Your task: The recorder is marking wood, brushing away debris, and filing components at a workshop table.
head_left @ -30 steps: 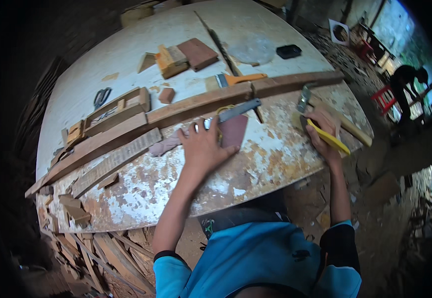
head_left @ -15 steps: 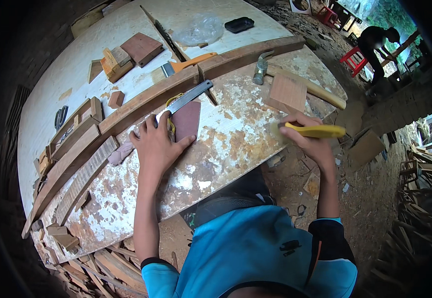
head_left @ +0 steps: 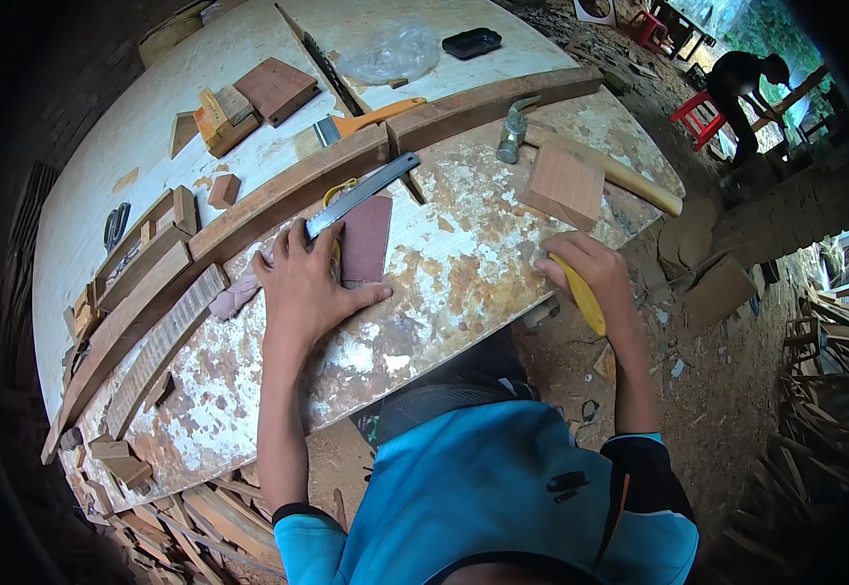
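Note:
My left hand (head_left: 307,283) rests spread on the worktable (head_left: 444,253), its fingertips at a steel straight tool (head_left: 366,190) with a yellow part and its thumb on the lower edge of a dark red sheet (head_left: 366,239). Beside it lies a pale pink crumpled cloth (head_left: 231,300). My right hand (head_left: 590,263), at the near edge, is closed on a yellow-handled tool (head_left: 588,307), whose far end is hidden by the fingers. Beyond it lie a square wood block (head_left: 563,185), a wooden stick (head_left: 653,190) and a hammer head (head_left: 512,132).
A long beam (head_left: 288,190) crosses the table, with a brush (head_left: 356,122), wood blocks (head_left: 273,93), scissors (head_left: 115,224), a plastic bag (head_left: 390,54) and a black tray (head_left: 471,42) beyond. A co-worker (head_left: 741,93) bends beside a red stool (head_left: 697,117) at the upper right.
My right hand has drawn back from the wood block to the near edge, and the yellow tool has swung from horizontal to slanting toward me. My left hand stays spread. The view has shifted.

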The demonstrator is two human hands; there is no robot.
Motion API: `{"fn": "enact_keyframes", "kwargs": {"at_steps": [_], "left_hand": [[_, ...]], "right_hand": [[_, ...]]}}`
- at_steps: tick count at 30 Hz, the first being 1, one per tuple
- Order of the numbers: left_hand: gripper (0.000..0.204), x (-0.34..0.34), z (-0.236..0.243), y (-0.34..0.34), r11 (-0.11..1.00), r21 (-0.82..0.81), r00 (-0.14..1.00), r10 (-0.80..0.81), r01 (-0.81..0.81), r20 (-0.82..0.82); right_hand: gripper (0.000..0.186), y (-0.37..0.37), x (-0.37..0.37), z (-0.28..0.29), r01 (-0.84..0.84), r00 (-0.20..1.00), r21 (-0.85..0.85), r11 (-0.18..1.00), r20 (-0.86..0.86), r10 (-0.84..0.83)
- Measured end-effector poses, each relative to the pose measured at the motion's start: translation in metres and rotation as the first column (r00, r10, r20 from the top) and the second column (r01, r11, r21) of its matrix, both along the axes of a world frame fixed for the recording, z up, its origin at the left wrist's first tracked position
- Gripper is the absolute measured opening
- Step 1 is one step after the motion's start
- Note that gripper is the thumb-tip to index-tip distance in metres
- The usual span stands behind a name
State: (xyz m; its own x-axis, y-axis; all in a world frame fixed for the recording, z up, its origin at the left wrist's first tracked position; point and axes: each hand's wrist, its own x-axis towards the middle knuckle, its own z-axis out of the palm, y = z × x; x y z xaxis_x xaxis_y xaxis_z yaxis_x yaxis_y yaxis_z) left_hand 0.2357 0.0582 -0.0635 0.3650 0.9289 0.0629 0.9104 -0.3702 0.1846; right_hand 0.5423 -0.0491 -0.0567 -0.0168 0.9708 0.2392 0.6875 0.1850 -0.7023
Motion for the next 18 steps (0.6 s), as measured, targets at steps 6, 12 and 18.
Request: {"fn": "enact_keyframes", "kwargs": {"at_steps": [6, 12, 18], "left_hand": [[0.092, 0.000, -0.002, 0.002, 0.999, 0.001, 0.998, 0.046, -0.046, -0.045], [0.089, 0.001, -0.001, 0.001, 0.999, 0.003, 0.998, 0.042, -0.041, -0.050], [0.088, 0.002, -0.001, 0.001, 0.999, 0.006, 0.996, 0.048, -0.048, -0.072]], "right_hand": [[0.024, -0.025, 0.020, -0.011, 0.060, 0.985, 0.091, 0.994, -0.167, -0.044], [0.019, -0.059, 0.015, -0.050, 0.554, 0.575, -0.139, 0.821, -0.649, -0.498], [0.015, -0.085, -0.012, -0.055, 0.675, 0.738, 0.122, 0.728, -0.120, -0.664]]}}
